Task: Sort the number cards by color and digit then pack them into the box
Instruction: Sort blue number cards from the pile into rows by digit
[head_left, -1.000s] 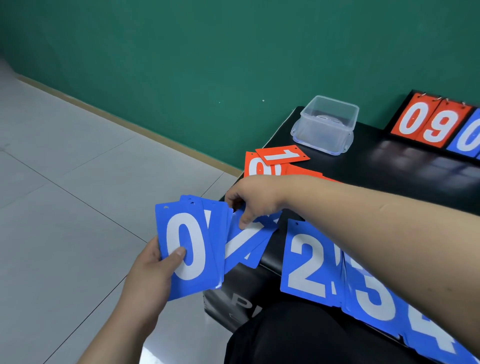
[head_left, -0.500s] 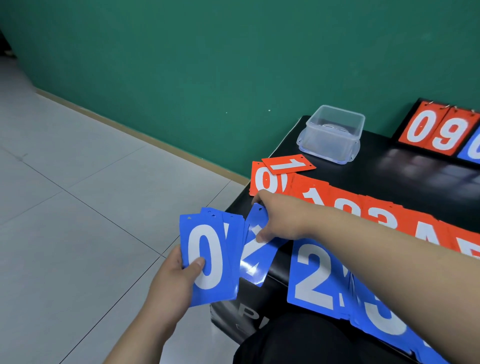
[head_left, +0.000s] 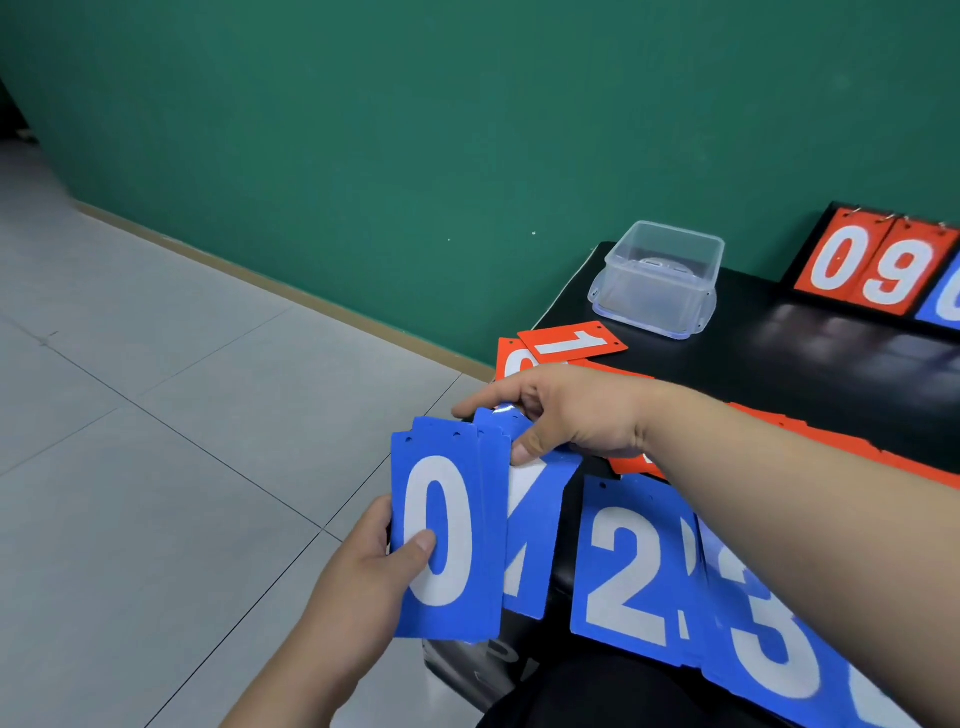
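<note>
A person's left hand (head_left: 363, 564) grips a stack of stiff blue "0" cards (head_left: 444, 535), thumb across the glossy face. At two o'clock, the right hand (head_left: 563, 418) pinches the punched top of a blue "1" card (head_left: 535, 525). Flat blue "2" (head_left: 631, 566) and "3" (head_left: 769, 644) cards overhang the black table (head_left: 779, 358). Farther, at one o'clock, sit red cards (head_left: 574, 342) and a clear plastic box (head_left: 657, 278).
</note>
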